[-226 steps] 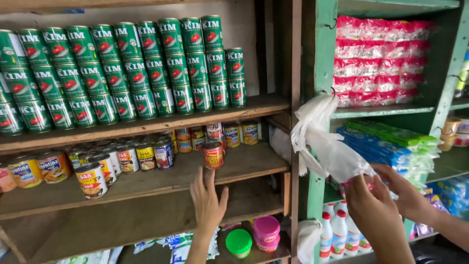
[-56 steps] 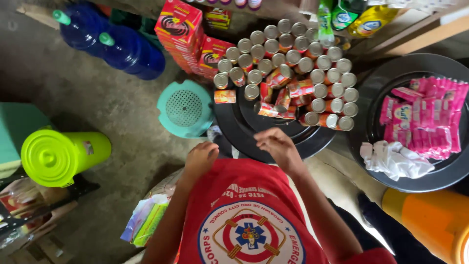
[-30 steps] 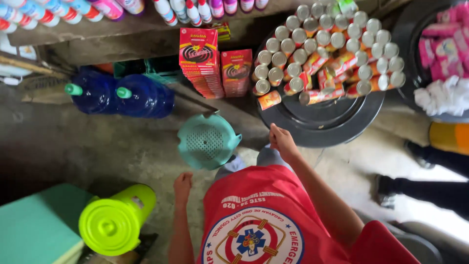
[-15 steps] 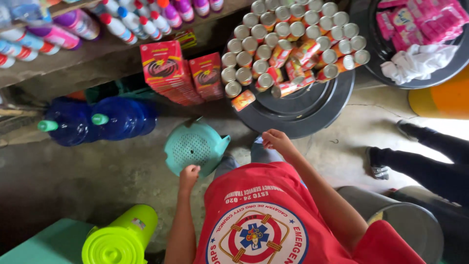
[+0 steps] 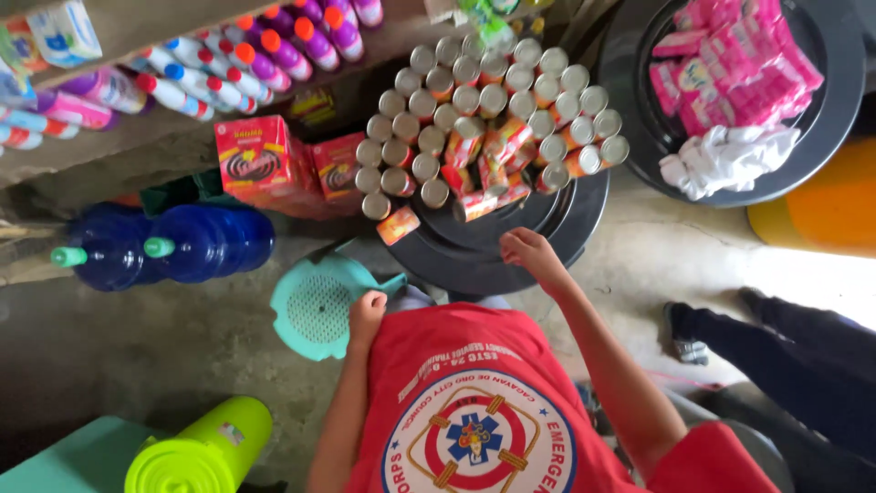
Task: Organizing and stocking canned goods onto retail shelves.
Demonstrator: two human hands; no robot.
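I look straight down over my red printed shirt (image 5: 474, 411). My right hand (image 5: 529, 254) reaches out over the near rim of a black round tray (image 5: 511, 265), fingers loosely apart and holding nothing. Several tin cans (image 5: 474, 119) are packed upright on that tray, with a few lying on their sides (image 5: 474, 205) just beyond my fingers. My left hand (image 5: 366, 315) is curled into a fist close to my chest, beside a teal perforated plastic stool (image 5: 315, 306).
Red boxes (image 5: 260, 162) and two blue bottles (image 5: 173, 245) stand at the left. Above them is a shelf of coloured bottles (image 5: 201, 64). A second black tray (image 5: 826, 137) holds pink packets and a white bag. A lime-green container (image 5: 196, 452) lies lower left. Another person's legs (image 5: 776, 338) are at the right.
Earlier I faced shelves of cans; now I look down at the floor. My right hand has stretched closer to the cans on the tray. My left hand stays by the teal stool.
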